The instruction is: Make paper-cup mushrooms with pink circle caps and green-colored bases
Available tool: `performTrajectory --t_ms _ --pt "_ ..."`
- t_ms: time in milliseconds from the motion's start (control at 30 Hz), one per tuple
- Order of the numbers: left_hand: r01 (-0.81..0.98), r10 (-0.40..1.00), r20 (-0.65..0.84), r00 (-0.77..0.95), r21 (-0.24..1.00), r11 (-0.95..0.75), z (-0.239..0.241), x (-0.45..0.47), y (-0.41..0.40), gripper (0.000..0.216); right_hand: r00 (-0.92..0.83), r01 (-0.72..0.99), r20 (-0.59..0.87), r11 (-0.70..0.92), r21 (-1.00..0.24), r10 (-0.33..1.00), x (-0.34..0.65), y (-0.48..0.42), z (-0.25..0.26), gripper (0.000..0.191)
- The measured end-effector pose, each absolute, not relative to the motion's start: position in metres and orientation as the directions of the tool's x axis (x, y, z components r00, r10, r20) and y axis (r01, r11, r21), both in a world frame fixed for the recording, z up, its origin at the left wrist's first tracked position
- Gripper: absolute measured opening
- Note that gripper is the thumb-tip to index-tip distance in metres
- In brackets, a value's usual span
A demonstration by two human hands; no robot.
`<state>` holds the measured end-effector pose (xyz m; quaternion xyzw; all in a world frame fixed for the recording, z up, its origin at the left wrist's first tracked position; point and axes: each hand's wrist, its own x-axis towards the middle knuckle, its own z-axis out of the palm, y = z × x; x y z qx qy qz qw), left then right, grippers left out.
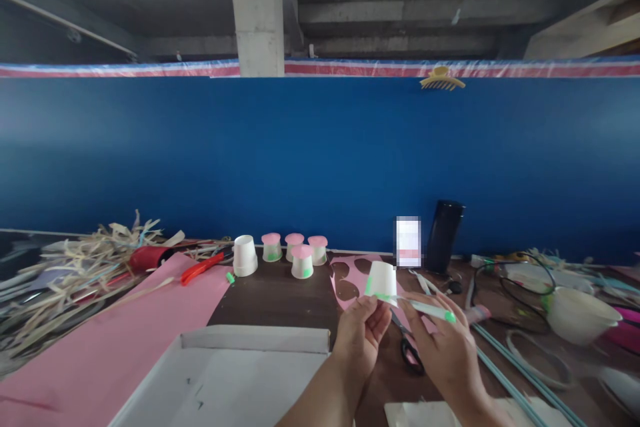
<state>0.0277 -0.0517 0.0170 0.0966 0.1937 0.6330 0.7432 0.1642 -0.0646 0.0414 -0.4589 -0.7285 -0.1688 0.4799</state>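
My left hand (364, 330) holds a small white paper cup (383, 277), upside down, by its lower rim. Green marks show on the cup's left side and along its rim. In my right hand (447, 347) is a white marker (425, 307) with a green end, its tip at the cup's rim. A small green cap (230, 277) lies on the table to the left. Behind stand several upside-down cups with pink tops (302, 263), some with green patches. Beside them is a stack of plain white cups (245, 256).
Pink paper with cut-out holes (345, 287) and black-handled scissors (412, 355) lie by my hands. A white box lid (250, 373) is in front. Red-handled pliers (203, 269) rest on pink paper (125, 327). A black cylinder (444, 237) and cream bowl (580, 317) stand right.
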Motion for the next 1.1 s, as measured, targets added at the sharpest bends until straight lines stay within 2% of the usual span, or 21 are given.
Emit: performTrajectory --t_ms 300,567,1100 --pt "-0.907 0.974 -0.187 0.127 0.376 0.19 0.014 0.028 -0.0492 0.013 -0.083 0.83 0.855 0.51 -0.225 0.512 0.1638 -0.0645 0.0394 0.021" --pt "-0.908 0.981 -0.155 0.115 0.384 0.167 0.0148 0.0277 -0.0497 0.015 -0.09 0.836 0.86 0.507 -0.208 0.502 0.1644 -0.064 0.0389 0.024" --pt "-0.883 0.989 -0.059 0.135 0.445 0.147 0.0126 0.0289 -0.0514 0.014 -0.117 0.822 0.864 0.536 -0.192 0.489 0.1652 -0.0622 0.0374 0.018"
